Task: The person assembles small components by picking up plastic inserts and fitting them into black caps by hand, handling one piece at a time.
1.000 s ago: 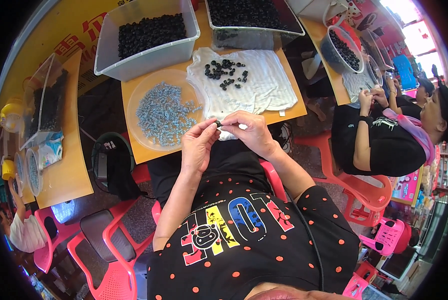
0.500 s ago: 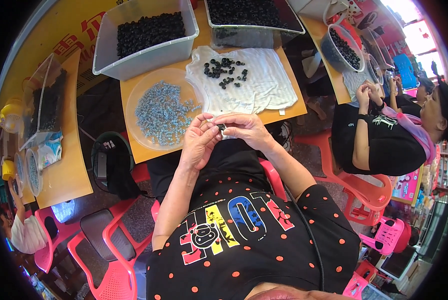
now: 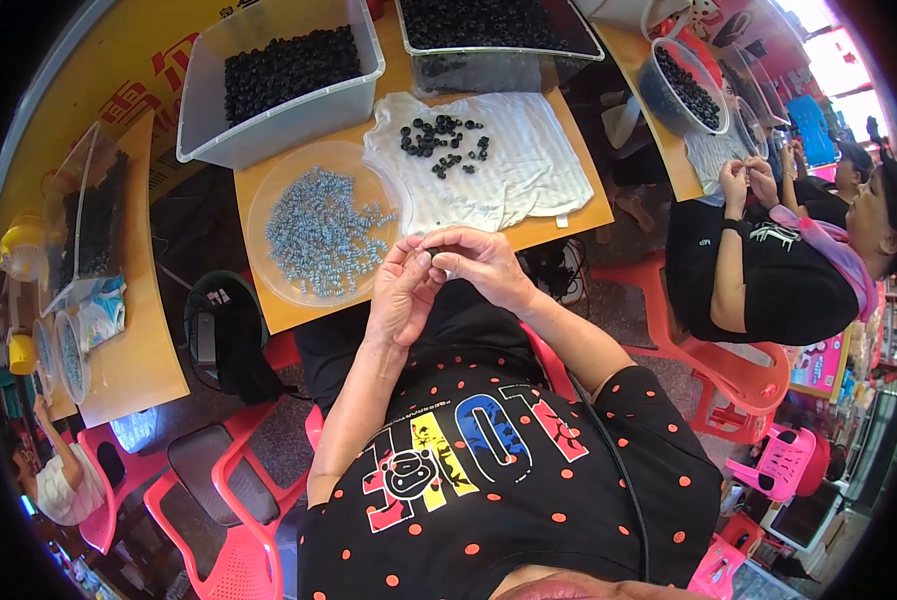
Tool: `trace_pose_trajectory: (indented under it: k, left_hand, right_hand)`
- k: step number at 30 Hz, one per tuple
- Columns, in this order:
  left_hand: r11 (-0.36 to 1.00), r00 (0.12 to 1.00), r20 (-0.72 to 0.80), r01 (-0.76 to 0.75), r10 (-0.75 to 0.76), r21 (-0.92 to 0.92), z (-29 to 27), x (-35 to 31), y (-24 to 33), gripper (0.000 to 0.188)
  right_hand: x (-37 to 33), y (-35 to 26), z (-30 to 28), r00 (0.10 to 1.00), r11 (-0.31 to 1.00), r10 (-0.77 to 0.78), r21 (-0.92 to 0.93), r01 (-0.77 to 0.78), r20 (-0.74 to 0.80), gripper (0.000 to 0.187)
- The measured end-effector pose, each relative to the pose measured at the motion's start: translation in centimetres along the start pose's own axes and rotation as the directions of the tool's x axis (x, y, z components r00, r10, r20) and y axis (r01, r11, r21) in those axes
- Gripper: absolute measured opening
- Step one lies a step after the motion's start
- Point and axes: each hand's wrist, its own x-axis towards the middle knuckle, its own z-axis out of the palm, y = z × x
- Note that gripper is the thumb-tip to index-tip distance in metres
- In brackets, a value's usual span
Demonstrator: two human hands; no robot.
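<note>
My left hand [image 3: 404, 288] and my right hand [image 3: 486, 266] meet at the table's near edge, fingertips pinched together. Between them is a small black part [image 3: 434, 252], mostly hidden by the fingers. Just beyond, several loose black round parts [image 3: 446, 140] lie on a white cloth [image 3: 528, 170]. To the left of the cloth, a round clear plastic tray [image 3: 264, 216] holds a heap of small blue-grey coil-like pieces [image 3: 318, 225].
Two clear bins, one at back left [image 3: 203, 135] and one at back right [image 3: 468, 75], hold many black parts. A co-worker [image 3: 768, 265] sits at another table on the right. Red plastic chairs [image 3: 233, 560] stand on the left. Another table [image 3: 148, 350] is at far left.
The black part, plainer to see between my fingertips before, is now more covered by the fingers. My hands stay together in nearly the same place; the view has shifted slightly.
</note>
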Motion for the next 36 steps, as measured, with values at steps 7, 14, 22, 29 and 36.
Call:
trace_pose_trajectory:
  k: [7,14,22,29,36]
  left_hand:
    - [0.934,0.989,-0.024,-0.13,0.146,0.333,2.2,3.0,5.6,0.024]
    - [0.122,0.736,0.273,-0.434,0.62,0.893,8.2,10.1,18.2,0.026]
    - [0.176,0.833,0.306,-0.424,0.46,0.888,6.7,8.3,10.6,0.024]
    - [0.924,0.989,-0.105,-0.061,0.109,0.378,3.4,5.9,2.5,0.02]
    - [0.986,0.983,-0.182,0.057,-0.028,0.159,0.7,3.8,1.7,0.014]
  right_hand:
    - [5.2,0.4,-6.1,0.99,0.998,-0.02,-0.067,0.011,-0.142,0.028]
    - [10.9,3.7,-10.3,0.882,0.445,-0.452,-0.89,0.095,-0.132,0.017]
    - [11.1,3.9,-10.5,0.89,0.356,-0.456,-0.918,0.174,-0.009,0.016]
    - [6.4,-2.6,-5.4,0.939,0.688,-0.338,-0.663,0.294,0.066,0.017]
    - [4.7,-0.8,-4.8,0.999,0.929,-0.028,-0.37,0.035,0.024,0.018]
